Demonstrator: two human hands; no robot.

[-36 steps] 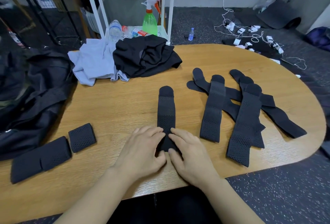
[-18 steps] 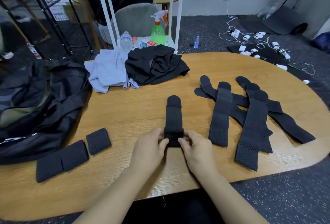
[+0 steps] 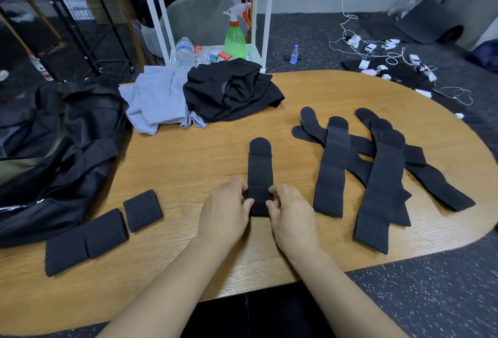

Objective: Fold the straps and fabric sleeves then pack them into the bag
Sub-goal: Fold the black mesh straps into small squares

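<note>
Two hands, left (image 3: 225, 212) and right (image 3: 292, 213), pinched one black strap (image 3: 260, 173) on the surface (image 3: 188, 165); two folded straps (image 3: 103, 227) lay left, about five unfolded straps (image 3: 377, 170) right.

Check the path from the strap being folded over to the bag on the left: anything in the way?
Two folded pieces lie on the table between the strap and the bag. Both hands pinch the strap.

Both hands — left hand (image 3: 225, 213), right hand (image 3: 292, 212) — pinch the strap (image 3: 260, 173).
</note>
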